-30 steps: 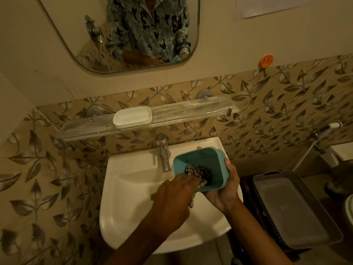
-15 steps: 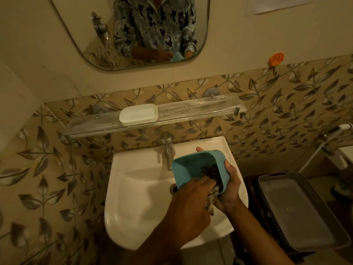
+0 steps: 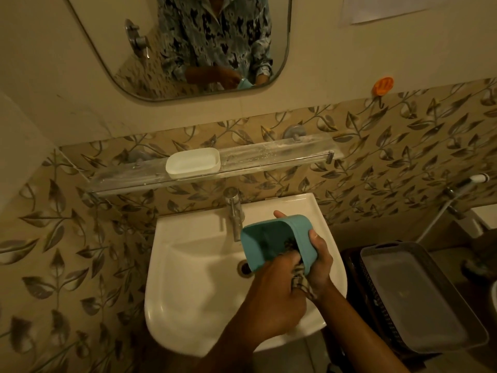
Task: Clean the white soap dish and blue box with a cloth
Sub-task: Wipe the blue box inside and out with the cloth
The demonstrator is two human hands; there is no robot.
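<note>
My right hand (image 3: 318,261) grips the blue box (image 3: 265,238) from its right side and holds it tilted over the basin, its opening turned toward me. My left hand (image 3: 271,294) holds a dark checked cloth (image 3: 301,278) and pushes it into the box; a tail of cloth hangs out between my hands. The white soap dish (image 3: 193,164) sits by itself on the glass shelf (image 3: 269,160) above the tap, well apart from both hands.
A white wash basin (image 3: 193,278) with a chrome tap (image 3: 234,211) lies under my hands. A mirror (image 3: 183,44) hangs above. At the right stand a grey plastic tray (image 3: 414,294) on a dark basket, a spray hose (image 3: 446,203) and an orange wall hook (image 3: 382,87).
My left hand has worked the cloth from the box's front edge deeper toward its right inner side. The box has tilted a little more upright in my right hand.
</note>
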